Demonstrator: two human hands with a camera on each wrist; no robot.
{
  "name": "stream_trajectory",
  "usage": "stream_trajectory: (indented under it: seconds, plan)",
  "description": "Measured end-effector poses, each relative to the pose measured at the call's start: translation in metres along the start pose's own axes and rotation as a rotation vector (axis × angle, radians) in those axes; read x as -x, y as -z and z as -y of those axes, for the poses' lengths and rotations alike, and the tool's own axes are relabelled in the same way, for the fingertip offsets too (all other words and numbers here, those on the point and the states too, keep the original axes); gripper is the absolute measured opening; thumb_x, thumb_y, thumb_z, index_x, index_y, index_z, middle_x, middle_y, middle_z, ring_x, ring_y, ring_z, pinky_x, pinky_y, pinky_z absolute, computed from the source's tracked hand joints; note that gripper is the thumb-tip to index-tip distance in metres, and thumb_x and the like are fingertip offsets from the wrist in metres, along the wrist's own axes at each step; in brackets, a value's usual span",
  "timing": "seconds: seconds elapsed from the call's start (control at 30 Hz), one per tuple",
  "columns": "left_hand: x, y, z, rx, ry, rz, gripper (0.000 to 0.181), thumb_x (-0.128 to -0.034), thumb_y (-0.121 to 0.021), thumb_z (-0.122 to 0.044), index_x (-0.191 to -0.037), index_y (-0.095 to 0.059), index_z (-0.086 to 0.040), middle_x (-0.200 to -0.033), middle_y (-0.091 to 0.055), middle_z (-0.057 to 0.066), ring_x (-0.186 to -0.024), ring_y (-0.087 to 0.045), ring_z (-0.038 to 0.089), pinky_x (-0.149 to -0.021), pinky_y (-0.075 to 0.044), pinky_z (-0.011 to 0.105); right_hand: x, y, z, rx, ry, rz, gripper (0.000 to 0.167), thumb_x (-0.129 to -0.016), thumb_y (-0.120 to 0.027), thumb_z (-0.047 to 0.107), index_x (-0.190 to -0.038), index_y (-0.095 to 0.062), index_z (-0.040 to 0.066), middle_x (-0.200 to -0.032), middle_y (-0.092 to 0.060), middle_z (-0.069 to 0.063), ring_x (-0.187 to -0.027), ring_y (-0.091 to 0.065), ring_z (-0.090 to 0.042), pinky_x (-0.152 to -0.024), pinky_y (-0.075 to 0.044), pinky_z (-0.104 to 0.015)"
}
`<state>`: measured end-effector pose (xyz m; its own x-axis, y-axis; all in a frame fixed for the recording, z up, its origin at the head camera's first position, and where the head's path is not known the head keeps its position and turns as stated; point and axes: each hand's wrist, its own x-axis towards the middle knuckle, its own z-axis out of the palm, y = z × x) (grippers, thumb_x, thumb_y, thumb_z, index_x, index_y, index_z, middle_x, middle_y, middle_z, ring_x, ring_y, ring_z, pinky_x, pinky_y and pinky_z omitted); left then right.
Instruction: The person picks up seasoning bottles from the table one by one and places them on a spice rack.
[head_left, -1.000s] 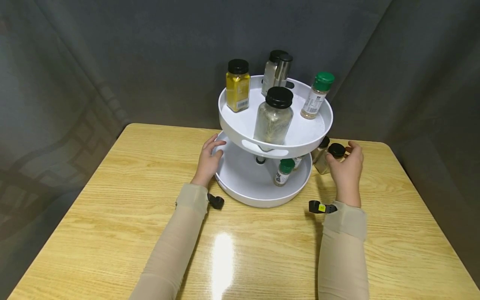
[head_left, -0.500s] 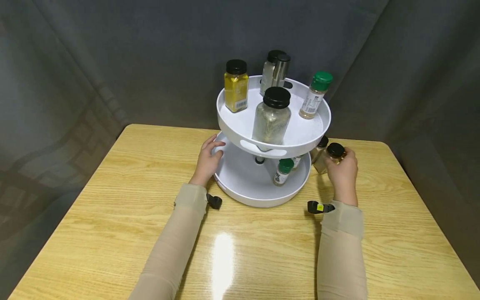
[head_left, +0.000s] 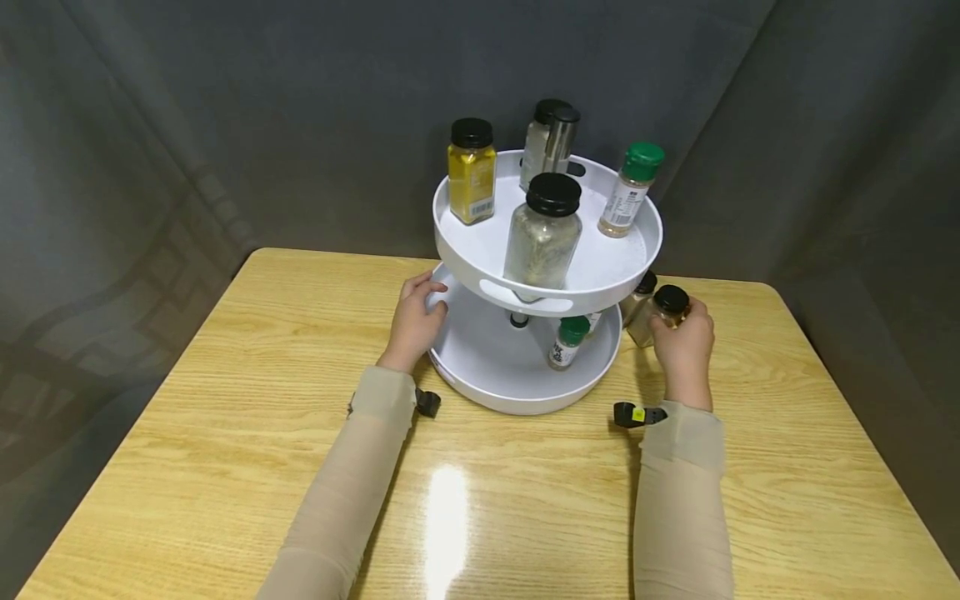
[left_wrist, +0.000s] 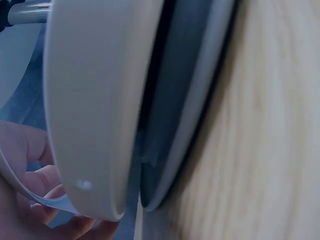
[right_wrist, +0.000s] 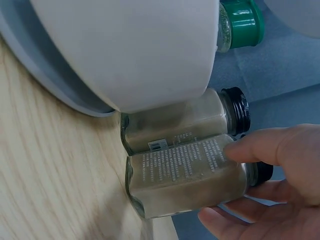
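Observation:
A white two-tier turntable (head_left: 480, 354) stands on the wooden table. My left hand (head_left: 412, 321) holds the left rim of its lower tray; in the left wrist view the thumb and fingers lie on either side of the tray wall (left_wrist: 90, 125). To the right of the turntable, my right hand (head_left: 684, 350) pinches a black-capped glass spice jar (right_wrist: 185, 172) between thumb and fingers. This jar stands upright on the table, full of pale brown powder. A similar jar (right_wrist: 175, 122) stands right beside it, between it and the turntable.
On the upper tray (head_left: 457, 250) are a yellow jar (head_left: 472, 179), a large clear jar (head_left: 542, 246), a green-capped shaker (head_left: 628, 196), and a steel-topped container (head_left: 561, 137) by another jar. The lower tray bears green-capped shakers (head_left: 564, 350). A dark curtain (head_left: 337, 125) hangs behind the table.
My right hand has moved left and closed its fingers around the nearer spice jar. The left hand stays at the lower tray's rim. Both jars stay on the table.

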<state>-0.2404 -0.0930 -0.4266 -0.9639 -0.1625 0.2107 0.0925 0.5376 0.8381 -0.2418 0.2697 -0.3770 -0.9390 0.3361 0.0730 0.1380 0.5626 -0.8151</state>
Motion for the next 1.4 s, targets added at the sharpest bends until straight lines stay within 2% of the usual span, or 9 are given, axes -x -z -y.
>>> stream_trajectory:
  seconds: [0.23,0.37,0.57,0.7,0.8,0.97,1.23,1.3,1.4]
  plan:
    - [0.003,0.003,-0.006,-0.100,0.004,-0.034,0.025,-0.0984,-0.056,-0.008,-0.120,-0.065,0.001,-0.142,-0.047,0.019,-0.131,-0.050,0.037,-0.112,-0.042,0.045,-0.001,-0.001,-0.003,0.012,0.010,-0.005,0.063,-0.095,-0.057,0.006,-0.148,-0.031,-0.015,-0.144,-0.040,-0.037,-0.132,-0.041,-0.049,-0.114,-0.034,-0.057]
    - [0.004,0.004,-0.007,-0.131,0.011,-0.053,0.031,-0.0988,-0.056,-0.009,-0.128,-0.062,-0.002,-0.138,-0.048,0.020,-0.122,-0.056,0.039,-0.104,-0.048,0.048,-0.001,-0.001,-0.003,0.010,0.006,0.004,0.063,-0.096,-0.057,0.007,-0.149,-0.030,-0.015,-0.144,-0.039,-0.037,-0.133,-0.040,-0.049,-0.115,-0.034,-0.057]
    - [0.002,0.004,-0.002,-0.066,0.035,-0.055,0.052,-0.0981,-0.055,-0.008,-0.148,-0.044,0.001,-0.149,-0.040,0.026,-0.135,-0.046,0.040,-0.115,-0.039,0.046,-0.001,-0.003,-0.003,0.009,0.026,0.000,0.061,-0.096,-0.057,0.007,-0.147,-0.032,-0.015,-0.142,-0.040,-0.038,-0.131,-0.041,-0.049,-0.114,-0.034,-0.058]
    - [0.000,0.003,0.002,0.013,0.103,0.004,0.065,-0.0993,-0.055,-0.012,-0.157,-0.028,0.001,-0.159,-0.032,0.024,-0.145,-0.036,0.038,-0.121,-0.031,0.045,-0.001,-0.004,-0.004,0.006,0.028,0.000,0.060,-0.096,-0.057,0.007,-0.147,-0.032,-0.015,-0.142,-0.040,-0.038,-0.131,-0.041,-0.049,-0.114,-0.033,-0.058]
    - [0.000,0.003,0.003,0.062,0.145,0.053,0.068,-0.1002,-0.054,-0.015,-0.159,-0.024,-0.001,-0.162,-0.030,0.021,-0.148,-0.031,0.036,-0.123,-0.026,0.044,-0.001,-0.004,-0.005,-0.004,0.021,-0.002,0.059,-0.096,-0.056,0.007,-0.146,-0.033,-0.015,-0.142,-0.041,-0.037,-0.132,-0.041,-0.049,-0.115,-0.034,-0.057]
    - [-0.001,0.004,0.003,0.095,0.167,0.063,0.064,-0.1004,-0.054,-0.015,-0.158,-0.029,-0.003,-0.160,-0.035,0.021,-0.146,-0.035,0.037,-0.121,-0.031,0.046,-0.001,-0.004,-0.007,-0.015,0.024,-0.007,0.057,-0.097,-0.057,0.007,-0.144,-0.034,-0.015,-0.140,-0.043,-0.036,-0.129,-0.044,-0.048,-0.112,-0.037,-0.057]
    - [-0.002,0.008,0.003,0.170,0.182,-0.025,0.045,-0.0995,-0.051,-0.008,-0.143,-0.049,0.003,-0.136,-0.057,0.023,-0.125,-0.057,0.035,-0.104,-0.050,0.042,-0.001,-0.005,-0.007,-0.009,0.024,-0.006,0.056,-0.097,-0.056,0.009,-0.143,-0.034,-0.015,-0.138,-0.045,-0.036,-0.127,-0.045,-0.048,-0.111,-0.038,-0.057]
    - [-0.002,0.010,0.002,0.151,0.181,-0.038,0.041,-0.0998,-0.051,-0.008,-0.139,-0.053,0.004,-0.132,-0.059,0.023,-0.121,-0.060,0.035,-0.102,-0.052,0.042,-0.001,-0.005,-0.007,-0.013,0.023,-0.005,0.057,-0.097,-0.056,0.008,-0.143,-0.033,-0.014,-0.138,-0.044,-0.037,-0.128,-0.045,-0.048,-0.111,-0.038,-0.057]
    - [-0.002,0.012,0.000,0.049,0.180,-0.044,0.038,-0.1014,-0.052,-0.014,-0.136,-0.056,0.001,-0.129,-0.064,0.020,-0.117,-0.063,0.033,-0.103,-0.050,0.045,-0.001,-0.004,-0.007,-0.020,0.025,-0.007,0.057,-0.096,-0.056,0.008,-0.143,-0.033,-0.014,-0.138,-0.045,-0.037,-0.127,-0.045,-0.047,-0.110,-0.039,-0.056]
